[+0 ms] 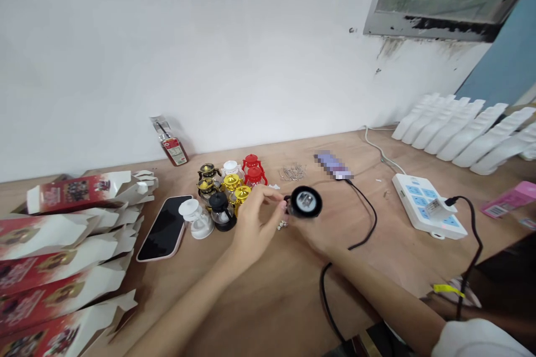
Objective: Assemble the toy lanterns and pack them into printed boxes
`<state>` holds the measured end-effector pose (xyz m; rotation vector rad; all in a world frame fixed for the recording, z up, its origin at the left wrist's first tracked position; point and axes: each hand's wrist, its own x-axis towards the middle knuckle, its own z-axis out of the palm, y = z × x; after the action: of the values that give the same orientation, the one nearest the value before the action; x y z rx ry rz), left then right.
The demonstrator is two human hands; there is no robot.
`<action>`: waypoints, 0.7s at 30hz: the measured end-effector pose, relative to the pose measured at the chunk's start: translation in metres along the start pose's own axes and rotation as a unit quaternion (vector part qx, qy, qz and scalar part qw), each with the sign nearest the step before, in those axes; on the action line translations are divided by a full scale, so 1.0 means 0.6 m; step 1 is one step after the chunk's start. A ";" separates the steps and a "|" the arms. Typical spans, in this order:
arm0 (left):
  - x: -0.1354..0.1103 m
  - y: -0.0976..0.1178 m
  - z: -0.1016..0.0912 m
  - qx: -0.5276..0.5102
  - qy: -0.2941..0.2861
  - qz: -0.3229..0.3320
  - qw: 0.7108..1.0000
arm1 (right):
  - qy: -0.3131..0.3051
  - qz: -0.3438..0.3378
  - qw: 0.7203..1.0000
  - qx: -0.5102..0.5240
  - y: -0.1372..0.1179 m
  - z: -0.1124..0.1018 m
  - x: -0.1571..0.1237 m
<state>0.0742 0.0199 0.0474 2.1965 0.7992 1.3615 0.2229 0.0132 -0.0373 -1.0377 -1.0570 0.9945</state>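
Observation:
A small black toy lantern [321, 203] is held up over the table, its round base turned toward me with a silvery, shiny centre [306, 200]. My left hand [260, 215] has thumb and forefinger pinched at the lantern's left edge, by a small dark part. Behind and below the lantern, my right hand [310, 232] supports it; most of its fingers are hidden. Left of my hands stand several small lanterns: a white one [196, 220], a black one [223, 213], gold ones [231, 182] and red ones [253, 164]. Small pale bits [282, 225] lie beneath my hands.
Red-and-white boxes [62, 256] are stacked at left beside a phone [164, 230]. Wire pieces [292, 172] lie behind the lantern. At right are a blurred-out phone [333, 165] on a black cable [371, 206], a power strip [427, 206], a pink box [511, 199] and white bottles [460, 128].

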 end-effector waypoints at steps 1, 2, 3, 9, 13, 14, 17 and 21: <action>-0.006 -0.015 0.015 0.005 -0.012 -0.018 1.000 | 0.003 0.012 1.000 0.012 0.002 -0.006 0.006; -0.013 -0.031 0.031 0.023 -0.046 -0.028 0.998 | 0.012 0.021 0.999 0.022 0.005 -0.011 0.013; -0.022 -0.048 0.045 0.054 -0.070 -0.032 0.996 | 0.030 0.027 0.999 0.026 0.008 -0.016 0.018; -0.076 -0.121 0.075 0.194 -0.164 -0.046 0.966 | 0.112 0.022 0.993 0.004 0.012 -0.023 0.030; -0.088 -0.135 0.050 0.205 -0.174 -0.033 0.963 | 0.087 0.021 0.996 -0.010 0.006 -0.009 0.019; -0.089 -0.136 0.045 0.203 -0.173 -0.032 0.963 | 0.078 0.021 0.997 -0.012 0.006 -0.005 0.016; -0.091 -0.140 0.039 0.190 -0.178 -0.019 0.965 | 0.056 0.028 0.998 -0.015 0.006 0.005 0.009; -0.096 -0.147 0.043 0.195 -0.187 0.002 0.963 | 0.044 0.028 0.998 -0.037 0.007 0.011 0.004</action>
<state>0.0559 0.0449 -0.0568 2.6432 0.9776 0.7929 0.2162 0.0177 -0.0397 -1.1667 -1.0030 0.9525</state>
